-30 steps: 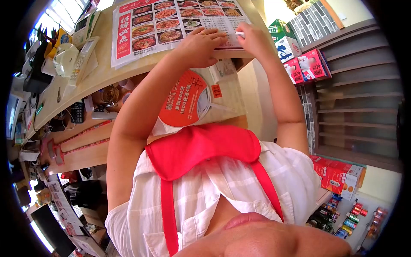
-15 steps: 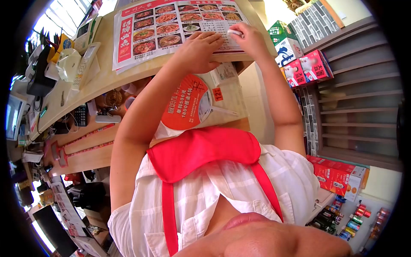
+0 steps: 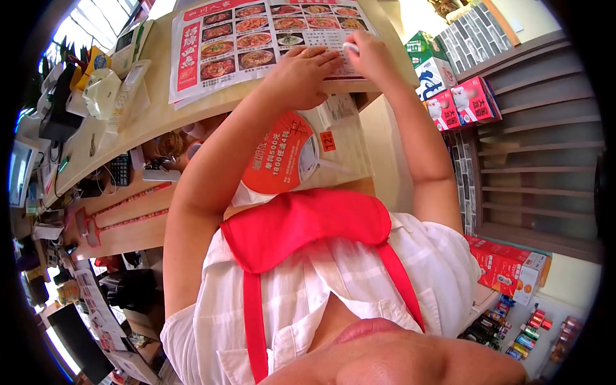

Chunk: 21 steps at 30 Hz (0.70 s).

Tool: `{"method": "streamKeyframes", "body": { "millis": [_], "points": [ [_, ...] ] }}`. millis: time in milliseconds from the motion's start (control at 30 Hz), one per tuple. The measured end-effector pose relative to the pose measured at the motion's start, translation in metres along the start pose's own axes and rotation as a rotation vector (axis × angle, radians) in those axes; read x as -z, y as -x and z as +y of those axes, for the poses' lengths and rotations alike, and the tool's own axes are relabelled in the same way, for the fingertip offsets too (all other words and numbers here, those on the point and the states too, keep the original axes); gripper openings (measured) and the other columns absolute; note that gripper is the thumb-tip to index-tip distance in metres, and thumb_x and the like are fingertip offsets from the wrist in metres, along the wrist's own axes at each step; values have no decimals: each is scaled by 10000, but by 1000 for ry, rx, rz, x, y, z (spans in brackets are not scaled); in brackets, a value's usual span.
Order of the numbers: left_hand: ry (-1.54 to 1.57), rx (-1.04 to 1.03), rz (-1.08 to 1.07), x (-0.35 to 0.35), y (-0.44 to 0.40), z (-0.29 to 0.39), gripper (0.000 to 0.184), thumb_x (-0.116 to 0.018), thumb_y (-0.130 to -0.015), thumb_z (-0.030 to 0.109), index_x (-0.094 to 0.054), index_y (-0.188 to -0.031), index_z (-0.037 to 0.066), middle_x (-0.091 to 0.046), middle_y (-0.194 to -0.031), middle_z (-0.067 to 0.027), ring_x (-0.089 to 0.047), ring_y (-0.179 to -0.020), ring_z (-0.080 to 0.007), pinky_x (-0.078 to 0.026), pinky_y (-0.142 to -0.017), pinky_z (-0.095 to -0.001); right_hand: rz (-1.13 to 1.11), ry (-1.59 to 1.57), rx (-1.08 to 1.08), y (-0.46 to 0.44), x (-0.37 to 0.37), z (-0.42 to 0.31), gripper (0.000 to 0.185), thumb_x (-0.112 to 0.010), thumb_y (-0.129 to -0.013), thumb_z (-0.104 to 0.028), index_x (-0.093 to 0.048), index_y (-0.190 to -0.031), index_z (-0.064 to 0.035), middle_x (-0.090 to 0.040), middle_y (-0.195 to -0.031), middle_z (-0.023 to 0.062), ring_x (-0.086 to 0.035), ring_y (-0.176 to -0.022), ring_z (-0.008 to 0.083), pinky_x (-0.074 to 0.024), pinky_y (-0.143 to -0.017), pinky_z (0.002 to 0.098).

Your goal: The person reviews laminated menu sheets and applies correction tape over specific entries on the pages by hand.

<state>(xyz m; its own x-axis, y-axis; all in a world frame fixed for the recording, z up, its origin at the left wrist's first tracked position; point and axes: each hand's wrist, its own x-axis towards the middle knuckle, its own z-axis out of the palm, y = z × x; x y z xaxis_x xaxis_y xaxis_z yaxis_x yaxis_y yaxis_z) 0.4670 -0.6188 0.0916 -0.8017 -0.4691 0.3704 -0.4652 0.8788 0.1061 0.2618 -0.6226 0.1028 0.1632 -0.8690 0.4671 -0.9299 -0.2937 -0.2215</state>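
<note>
My left hand [image 3: 299,76] lies flat on a laminated-looking picture menu [image 3: 187,58], fingers stretched out toward the right and a ring on one finger. Close by on its right, my right hand [image 3: 372,59] is closed in a pinch around a small white object [image 3: 350,47], held at the menu's right part over printed text. The object's exact kind is too small to make out. Rows of dish photos and red Chinese headings cover the menu, and another sheet edge shows beneath it.
Below the counter edge [image 3: 154,131] lies a round orange-red fan [image 3: 273,157] with white print, beside a small tag numbered 121 [image 3: 328,140]. A telephone [image 3: 128,96] and cables crowd the left. Stacked drink cartons [image 3: 471,101] stand at the right by a slatted panel.
My left hand's fingertips have slid slightly to the right across the menu. My right hand, still pinching the white object, has shifted only a little.
</note>
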Motion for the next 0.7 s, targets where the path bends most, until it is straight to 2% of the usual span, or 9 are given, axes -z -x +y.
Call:
{"method": "streamKeyframes", "body": {
  "millis": [67,200,300,367,500,600,667,700],
  "points": [
    [-11,-7,-3,-2,-1,0,702,-675,-693,253,-424,-1327,87,-427,-1373,-72,-358,-1288,-236,-261,-1075,-399,49,80,-5,-8,-2,8,166,-638,-779,-151,-594,-912,-63,-638,-854,147,-615,-800,325,-492,-696,397],
    [-2,-4,-1,1,-3,-3,699,-675,-689,245,-428,-1323,86,-427,-1373,-71,-359,-1288,-234,-266,-1072,-397,-27,111,93,-10,11,-8,179,-639,-777,-155,-591,-919,-57,-637,-851,148,-613,-802,322,-490,-694,401],
    [-7,-3,-6,-1,-1,0,698,-674,-687,238,-430,-1323,87,-424,-1377,-69,-359,-1288,-233,-269,-1069,-401,30,44,-22,-8,2,3,187,-635,-779,-161,-586,-923,-53,-638,-848,150,-613,-801,328,-490,-693,404],
    [-7,-6,-7,0,-3,-1,698,-675,-687,238,-432,-1323,87,-420,-1381,-67,-359,-1288,-234,-270,-1067,-405,-32,124,41,-7,7,-5,189,-634,-780,-163,-585,-925,-52,-641,-851,153,-616,-802,331,-490,-691,406],
    [-9,-4,-12,-2,-1,-3,706,-675,-686,247,-427,-1328,88,-415,-1386,-66,-359,-1288,-239,-274,-1062,-411,37,165,91,-10,8,-8,193,-634,-779,-161,-584,-928,-49,-645,-858,160,-619,-803,336,-491,-691,406],
    [-14,-19,-22,-5,-2,-3,718,-672,-685,251,-416,-1336,89,-410,-1389,-69,-359,-1288,-241,-276,-1061,-412,39,81,-76,-14,1,-3,207,-638,-776,-167,-587,-940,-52,-644,-860,160,-619,-800,336,-492,-694,405],
    [-18,-20,1,-3,-4,-7,700,-665,-685,254,-431,-1323,91,-423,-1379,-69,-366,-1284,-233,-281,-1059,-406,53,46,52,-14,4,-5,208,-639,-777,-169,-590,-942,-54,-645,-864,159,-620,-803,335,-493,-700,402],
    [-20,-22,22,-3,-3,-7,678,-660,-685,256,-450,-1309,92,-438,-1368,-67,-374,-1280,-224,-286,-1057,-400,43,41,49,-13,3,-4,208,-638,-777,-172,-592,-943,-54,-645,-865,159,-621,-805,333,-493,-702,401]
  ]
}}
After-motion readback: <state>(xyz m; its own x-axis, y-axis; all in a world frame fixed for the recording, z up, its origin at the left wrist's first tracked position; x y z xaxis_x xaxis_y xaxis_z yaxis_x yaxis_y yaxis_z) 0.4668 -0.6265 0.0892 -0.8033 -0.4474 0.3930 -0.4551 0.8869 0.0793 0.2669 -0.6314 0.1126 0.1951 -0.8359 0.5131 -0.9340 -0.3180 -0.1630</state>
